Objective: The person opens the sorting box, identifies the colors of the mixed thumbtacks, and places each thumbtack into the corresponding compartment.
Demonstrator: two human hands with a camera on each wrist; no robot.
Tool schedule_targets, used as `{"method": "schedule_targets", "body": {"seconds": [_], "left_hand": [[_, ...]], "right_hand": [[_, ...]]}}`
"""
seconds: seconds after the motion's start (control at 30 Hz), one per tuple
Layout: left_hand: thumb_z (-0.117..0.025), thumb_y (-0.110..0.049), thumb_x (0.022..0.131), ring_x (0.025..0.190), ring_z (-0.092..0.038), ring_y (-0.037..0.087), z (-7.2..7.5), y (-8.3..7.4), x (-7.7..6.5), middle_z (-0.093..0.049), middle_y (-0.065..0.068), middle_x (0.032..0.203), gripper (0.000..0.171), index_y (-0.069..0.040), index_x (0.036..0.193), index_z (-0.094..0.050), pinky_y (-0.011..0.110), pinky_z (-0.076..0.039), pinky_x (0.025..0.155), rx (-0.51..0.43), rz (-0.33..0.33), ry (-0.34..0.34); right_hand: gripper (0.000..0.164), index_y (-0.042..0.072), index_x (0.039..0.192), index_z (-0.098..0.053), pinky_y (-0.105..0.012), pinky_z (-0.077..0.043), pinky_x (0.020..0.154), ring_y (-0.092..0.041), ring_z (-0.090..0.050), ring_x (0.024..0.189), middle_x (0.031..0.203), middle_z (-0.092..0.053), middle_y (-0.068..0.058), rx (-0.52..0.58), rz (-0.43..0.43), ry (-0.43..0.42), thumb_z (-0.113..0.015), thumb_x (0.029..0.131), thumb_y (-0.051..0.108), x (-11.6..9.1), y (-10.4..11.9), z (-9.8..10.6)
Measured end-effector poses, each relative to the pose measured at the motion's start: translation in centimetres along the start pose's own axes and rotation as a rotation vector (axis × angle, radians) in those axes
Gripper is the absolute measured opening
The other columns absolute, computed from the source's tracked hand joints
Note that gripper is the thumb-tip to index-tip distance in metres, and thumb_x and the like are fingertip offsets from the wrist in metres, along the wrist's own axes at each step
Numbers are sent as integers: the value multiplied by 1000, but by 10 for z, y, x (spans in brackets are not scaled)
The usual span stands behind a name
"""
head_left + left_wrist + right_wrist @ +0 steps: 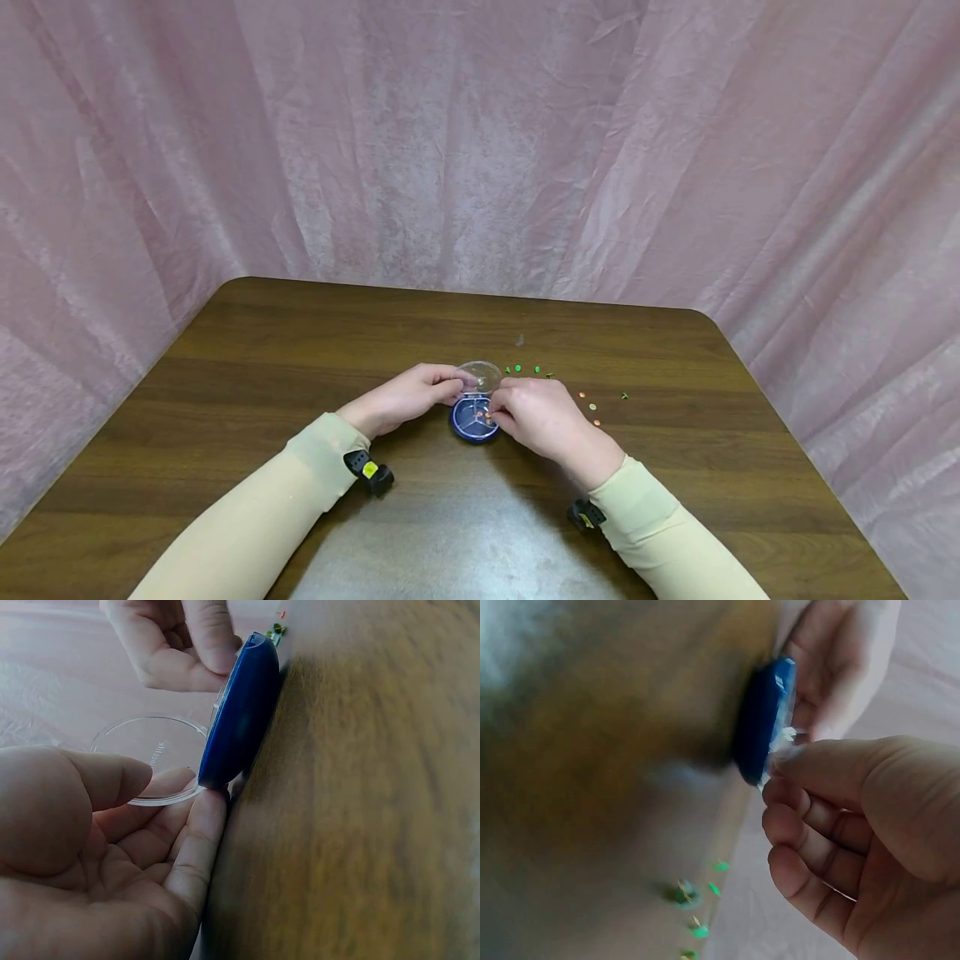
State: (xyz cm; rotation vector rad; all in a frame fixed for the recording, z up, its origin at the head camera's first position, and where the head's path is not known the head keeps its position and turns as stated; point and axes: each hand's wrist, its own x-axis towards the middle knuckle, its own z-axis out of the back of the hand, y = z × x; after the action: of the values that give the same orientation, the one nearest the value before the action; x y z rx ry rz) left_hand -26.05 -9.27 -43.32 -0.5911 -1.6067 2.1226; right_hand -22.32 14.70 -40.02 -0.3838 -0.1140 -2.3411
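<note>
A round blue case (474, 438) with divided compartments lies on the table, its clear lid (480, 372) raised at the back. A few orange thumbtacks (480, 414) sit inside it. My left hand (408, 395) holds the lid between thumb and fingers, its lower fingers touching the blue case (244, 712) in the left wrist view. Over the case's right side is my right hand (540, 417), thumb and fingertips close together at the compartments. In the right wrist view the thumb tip meets the rim area of the case (763, 720); whether a tack is between the fingertips is hidden.
Several green thumbtacks (517, 367) are scattered behind the right hand, with another green thumbtack (624, 396) farther right. Orange thumbtacks (582, 395) and a paler thumbtack (592, 407) lie right of that hand. A pink curtain (465, 150) hangs behind the wooden table (300, 333).
</note>
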Motion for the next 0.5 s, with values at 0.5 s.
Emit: {"method": "schedule_targets", "body": {"seconds": [0.5], "left_hand": [[-51, -21, 105, 116, -61, 21, 0, 0, -2, -64, 7, 127, 32, -7, 131, -64, 33, -47, 100, 2, 4, -2]], "right_hand": [[14, 23, 80, -71, -32, -42, 57, -8, -49, 64, 75, -53, 12, 43, -359, -9, -64, 83, 11, -14, -68, 36]]}}
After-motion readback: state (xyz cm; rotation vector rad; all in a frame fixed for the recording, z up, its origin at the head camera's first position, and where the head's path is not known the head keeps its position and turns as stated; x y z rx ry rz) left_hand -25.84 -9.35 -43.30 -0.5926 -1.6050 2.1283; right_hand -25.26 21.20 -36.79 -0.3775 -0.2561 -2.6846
